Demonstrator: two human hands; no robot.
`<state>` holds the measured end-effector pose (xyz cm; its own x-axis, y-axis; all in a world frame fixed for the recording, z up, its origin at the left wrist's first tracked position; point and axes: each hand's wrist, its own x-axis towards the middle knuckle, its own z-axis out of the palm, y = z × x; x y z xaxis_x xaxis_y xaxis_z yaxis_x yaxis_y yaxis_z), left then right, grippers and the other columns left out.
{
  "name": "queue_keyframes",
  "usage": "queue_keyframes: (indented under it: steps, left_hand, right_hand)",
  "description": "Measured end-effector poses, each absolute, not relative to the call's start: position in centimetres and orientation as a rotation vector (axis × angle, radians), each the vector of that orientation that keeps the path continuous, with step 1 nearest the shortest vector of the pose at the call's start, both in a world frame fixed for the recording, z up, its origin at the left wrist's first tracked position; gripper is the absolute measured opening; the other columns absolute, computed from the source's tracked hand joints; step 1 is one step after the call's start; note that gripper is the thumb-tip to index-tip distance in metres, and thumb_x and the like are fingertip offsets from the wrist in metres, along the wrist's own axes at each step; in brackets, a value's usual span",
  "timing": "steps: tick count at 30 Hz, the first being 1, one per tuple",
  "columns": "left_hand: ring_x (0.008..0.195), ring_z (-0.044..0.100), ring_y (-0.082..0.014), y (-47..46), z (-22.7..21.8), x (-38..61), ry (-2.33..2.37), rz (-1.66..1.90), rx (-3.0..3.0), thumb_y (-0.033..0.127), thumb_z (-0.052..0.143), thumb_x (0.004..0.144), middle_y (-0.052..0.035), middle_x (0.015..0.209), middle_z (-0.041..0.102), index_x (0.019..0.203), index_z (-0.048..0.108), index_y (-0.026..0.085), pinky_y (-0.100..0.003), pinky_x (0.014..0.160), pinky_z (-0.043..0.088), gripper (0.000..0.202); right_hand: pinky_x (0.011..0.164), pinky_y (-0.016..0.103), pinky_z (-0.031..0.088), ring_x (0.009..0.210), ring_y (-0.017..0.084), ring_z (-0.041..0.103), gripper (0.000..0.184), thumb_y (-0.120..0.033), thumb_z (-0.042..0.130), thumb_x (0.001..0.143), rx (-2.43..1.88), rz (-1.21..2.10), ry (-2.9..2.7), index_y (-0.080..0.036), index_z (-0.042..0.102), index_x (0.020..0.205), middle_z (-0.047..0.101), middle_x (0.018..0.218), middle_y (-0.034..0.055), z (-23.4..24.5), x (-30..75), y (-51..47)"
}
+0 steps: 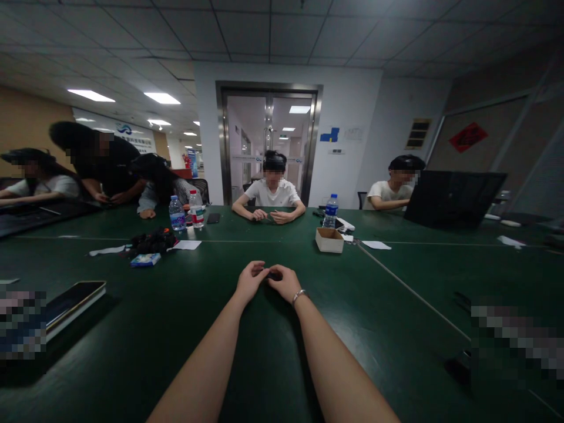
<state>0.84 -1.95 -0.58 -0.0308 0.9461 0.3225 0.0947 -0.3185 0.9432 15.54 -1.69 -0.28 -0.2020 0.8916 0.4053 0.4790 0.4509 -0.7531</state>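
Note:
In the middle of the dark green table (185,329), my left hand (251,282) and my right hand (285,283) meet with fingertips almost touching. A small dark object (272,275) shows between them, mostly hidden by the fingers; its kind is too small to make out. My right thumb and fingers are curled round it. The left thumb and fingers are bent in a pinch at its near side. A metal bracelet (299,295) circles my right wrist.
Ahead stand an open cardboard box (329,241), a blue-capped water bottle (330,211) and two more bottles (177,214). Left are a blue packet (145,260), a black heap (152,242) and a phone (74,302). Several people sit round the table; a black monitor (453,200) stands right.

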Motion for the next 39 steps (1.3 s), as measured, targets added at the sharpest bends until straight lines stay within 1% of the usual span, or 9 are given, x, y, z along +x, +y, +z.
queue_keyframes:
  steps: [7, 11, 16, 21, 27, 30, 34, 36, 39]
  left_hand:
    - [0.094, 0.058, -0.0182, -1.5, -0.8, 0.6, 1.024, 1.441, 1.42, 0.014, 0.065, 0.064, -0.0103, 0.101, 0.062, 0.101, 0.059, 0.015, -0.035, 0.09, 0.043, 0.037]
    - [0.087, 0.06, -0.0199, -1.8, -0.3, 0.6, 1.165, 1.401, 1.404, 0.027, 0.065, 0.067, -0.01, 0.092, 0.064, 0.093, 0.062, 0.014, -0.035, 0.082, 0.047, 0.029]
    - [0.086, 0.061, -0.0181, -2.1, 0.3, 0.5, 1.116, 1.373, 1.467, 0.018, 0.064, 0.066, -0.0083, 0.092, 0.065, 0.086, 0.063, 0.015, -0.034, 0.084, 0.046, 0.02]
    - [0.09, 0.06, -0.0175, -2.2, 0.3, 0.4, 1.016, 1.358, 1.433, 0.013, 0.062, 0.067, -0.0088, 0.096, 0.064, 0.09, 0.062, 0.015, -0.035, 0.089, 0.044, 0.023]
    - [0.09, 0.06, -0.0179, -2.8, 0.4, 0.4, 0.943, 1.373, 1.449, 0.019, 0.067, 0.064, -0.0086, 0.093, 0.064, 0.091, 0.061, 0.014, -0.035, 0.089, 0.043, 0.028]
    - [0.082, 0.06, -0.017, -2.9, 0.6, 0.4, 0.997, 1.335, 1.451, 0.028, 0.066, 0.066, -0.0074, 0.087, 0.064, 0.091, 0.062, 0.015, -0.031, 0.079, 0.046, 0.028]
    - [0.054, 0.054, -0.0119, -2.8, 0.3, 0.7, 1.137, 1.275, 1.421, 0.044, 0.046, 0.079, -0.0019, 0.061, 0.057, 0.09, 0.061, 0.014, -0.023, 0.054, 0.043, 0.035]
    - [0.051, 0.052, -0.0105, -2.7, 0.1, 0.9, 1.144, 1.293, 1.454, 0.045, 0.044, 0.08, -0.0005, 0.06, 0.056, 0.096, 0.058, 0.015, -0.022, 0.051, 0.041, 0.037]
    - [0.056, 0.053, -0.0097, -2.8, -0.2, 1.2, 1.095, 1.337, 1.546, 0.039, 0.054, 0.075, 0.0005, 0.067, 0.057, 0.104, 0.054, 0.017, -0.02, 0.054, 0.041, 0.037]
  right_hand:
    - [0.071, 0.028, 0.047, 0.075, 0.016, 0.059, 0.024, -0.018, 0.062, 0.062, -1.154, 0.615, -1.831, -0.018, 0.064, 0.086, 0.065, 0.082, 0.0022, -0.4, 15.6, -1.7]
    - [0.07, 0.027, 0.047, 0.074, 0.015, 0.059, 0.025, -0.017, 0.061, 0.062, -1.156, 0.607, -1.83, -0.018, 0.064, 0.087, 0.065, 0.081, 0.0022, -0.4, 15.6, -1.8]
    - [0.069, 0.027, 0.047, 0.073, 0.015, 0.059, 0.023, -0.017, 0.061, 0.062, -1.166, 0.592, -1.831, -0.019, 0.065, 0.085, 0.065, 0.08, 0.0016, -0.5, 15.6, -1.7]
    - [0.061, 0.026, 0.047, 0.063, 0.014, 0.056, 0.025, -0.027, 0.064, 0.064, -1.178, 0.734, -1.642, -0.016, 0.065, 0.086, 0.062, 0.067, 0.0007, -0.4, 15.8, -1.4]
    - [0.049, 0.024, 0.044, 0.049, 0.012, 0.053, 0.032, -0.045, 0.058, 0.07, -1.123, 0.97, -1.477, -0.015, 0.062, 0.078, 0.058, 0.056, 0.0007, -0.1, 16.1, -1.5]
    - [0.049, 0.024, 0.043, 0.047, 0.012, 0.053, 0.033, -0.047, 0.056, 0.072, -1.096, 1.003, -1.513, -0.015, 0.061, 0.076, 0.056, 0.052, -0.0004, 0.1, 16.1, -1.6]
    - [0.052, 0.023, 0.045, 0.056, 0.013, 0.057, 0.032, -0.043, 0.06, 0.068, -1.011, 1.049, -1.507, -0.014, 0.061, 0.082, 0.062, 0.067, 0.0026, 0.2, 16.2, -1.6]
    - [0.053, 0.024, 0.045, 0.056, 0.012, 0.056, 0.033, -0.042, 0.062, 0.067, -0.998, 1.043, -1.493, -0.014, 0.061, 0.085, 0.063, 0.07, 0.0028, 0.1, 16.3, -1.4]
    - [0.054, 0.024, 0.044, 0.053, 0.01, 0.053, 0.033, -0.039, 0.065, 0.064, -0.992, 1.052, -1.479, -0.014, 0.061, 0.086, 0.061, 0.066, 0.0014, -0.2, 16.4, -1.2]
